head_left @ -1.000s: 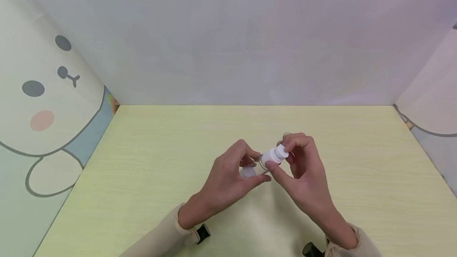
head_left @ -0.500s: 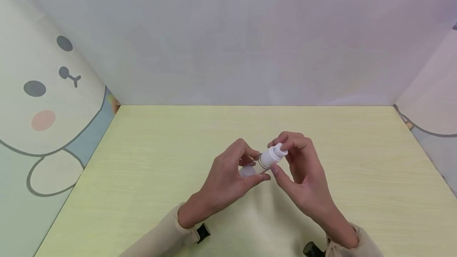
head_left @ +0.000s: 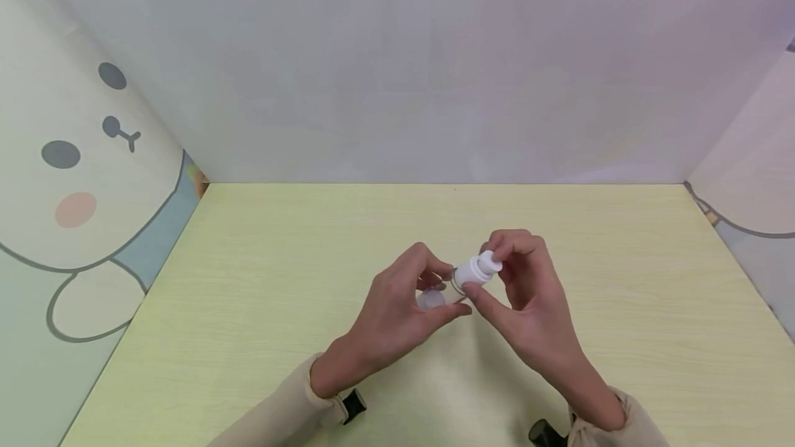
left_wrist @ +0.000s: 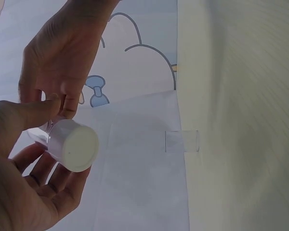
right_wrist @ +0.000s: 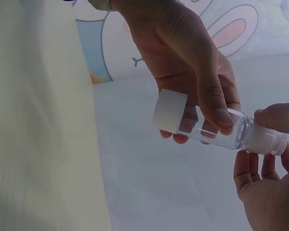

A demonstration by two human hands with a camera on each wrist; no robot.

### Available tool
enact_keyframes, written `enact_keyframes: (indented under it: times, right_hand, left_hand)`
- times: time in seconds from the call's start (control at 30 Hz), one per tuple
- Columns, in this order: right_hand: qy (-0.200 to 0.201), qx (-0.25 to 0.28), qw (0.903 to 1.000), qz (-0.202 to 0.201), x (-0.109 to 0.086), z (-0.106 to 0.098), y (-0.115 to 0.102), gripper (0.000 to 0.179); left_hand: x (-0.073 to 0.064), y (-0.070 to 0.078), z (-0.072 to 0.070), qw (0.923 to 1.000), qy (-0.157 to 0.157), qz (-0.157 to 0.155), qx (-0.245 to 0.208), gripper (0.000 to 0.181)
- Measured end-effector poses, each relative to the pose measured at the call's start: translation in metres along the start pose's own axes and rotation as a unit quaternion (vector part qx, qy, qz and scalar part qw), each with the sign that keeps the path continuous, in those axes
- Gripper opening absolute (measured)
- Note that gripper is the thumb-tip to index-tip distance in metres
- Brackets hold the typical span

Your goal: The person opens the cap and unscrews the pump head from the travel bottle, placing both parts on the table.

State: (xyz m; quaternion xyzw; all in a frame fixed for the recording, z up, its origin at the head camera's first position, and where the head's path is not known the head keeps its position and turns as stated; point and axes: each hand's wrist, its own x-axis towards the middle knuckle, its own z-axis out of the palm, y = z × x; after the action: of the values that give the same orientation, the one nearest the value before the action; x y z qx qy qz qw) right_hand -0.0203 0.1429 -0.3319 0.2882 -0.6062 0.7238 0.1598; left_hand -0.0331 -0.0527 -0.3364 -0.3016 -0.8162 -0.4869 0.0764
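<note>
A small clear bottle (right_wrist: 213, 129) with a white base (left_wrist: 80, 146) is held tilted above the table, its white pump top (head_left: 472, 272) pointing up and right in the head view. My left hand (head_left: 393, 305) grips the clear body between thumb and fingers. At the top end, my right hand (head_left: 535, 312) pinches the white collar, thumb on the near side and fingers on the far side. The right wrist view shows the collar (right_wrist: 260, 139) against the clear neck; whether it is fully seated I cannot tell. Fingers partly cover the body.
Beneath both hands lies a pale yellow wood-grain table (head_left: 298, 247). A plain whitish wall panel (head_left: 435, 74) rises along its far edge, and cartoon-printed panels (head_left: 74, 178) flank the sides. A strip of clear tape (left_wrist: 182, 141) joins panel and table.
My right thumb and fingertips have shifted on the white top, the thumb moving left onto the collar again. The pump top has turned or tipped slightly. My left hand stays nearly still on the bottle.
</note>
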Motion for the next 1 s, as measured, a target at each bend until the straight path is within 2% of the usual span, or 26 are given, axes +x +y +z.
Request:
enact_keyframes:
  times: [0.3,0.4,0.67,1.0]
  right_hand:
    - [-0.035,0.003,0.9992,-0.02,0.0015,-0.0019,-0.0018,0.042]
    - [-0.032,-0.002,0.9993,-0.016,0.0011,-0.0022,-0.0026,0.044]
    - [0.01,-0.016,0.9998,0.007,-0.0008,-0.0018,-0.0026,0.051]
    - [-0.025,-0.009,0.9996,-0.008,0.0001,-0.0016,-0.0013,0.045]
  left_hand:
    - [-0.0003,-0.0013,0.0004,1.0,0.007,0.003,0.005,0.047]
    - [-0.0003,-0.0014,0.0005,1.0,0.007,0.002,0.006,0.047]
    - [-0.0003,-0.0009,0.0012,1.0,0.002,0.003,0.0,0.046]
    - [-0.0003,-0.0013,0.001,1.0,0.002,0.005,0.004,0.046]
